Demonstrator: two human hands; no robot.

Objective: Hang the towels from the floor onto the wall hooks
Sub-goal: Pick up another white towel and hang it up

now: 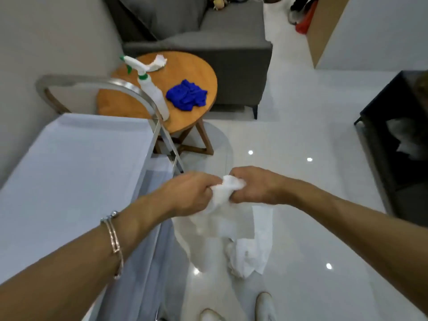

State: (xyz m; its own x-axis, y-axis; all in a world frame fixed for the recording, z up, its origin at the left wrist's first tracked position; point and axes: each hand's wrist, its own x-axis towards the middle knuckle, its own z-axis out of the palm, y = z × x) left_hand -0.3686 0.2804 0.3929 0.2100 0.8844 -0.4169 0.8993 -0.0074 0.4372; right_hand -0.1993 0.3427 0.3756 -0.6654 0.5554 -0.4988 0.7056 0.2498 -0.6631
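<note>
1. Head view: a glossy white tiled floor (301,181) fills most of the frame. A pale flat-topped trolley with a curved steel rail (76,170) stands on the left and a grey fabric sofa (208,49) beyond it. No wall hooks show.
2. A round wooden side table (185,72) stands between trolley and sofa, carrying a crumpled blue cloth (186,96) and a white spray bottle with green trim (152,93).
3. The crumpled white cloth towel (229,228) appears lifted off the floor. Its bunched top edge sits between the two hands and the rest droops below them, above the shoes.
4. The left hand (185,193) and right hand (254,186) sit close together, each with its fingers curled tight on that bunched edge.
5. The step in hand looks like readying the towel for a hook. It should go best by working the hands apart along the edge to find a corner or loop, keeping the tail off the floor.
</note>
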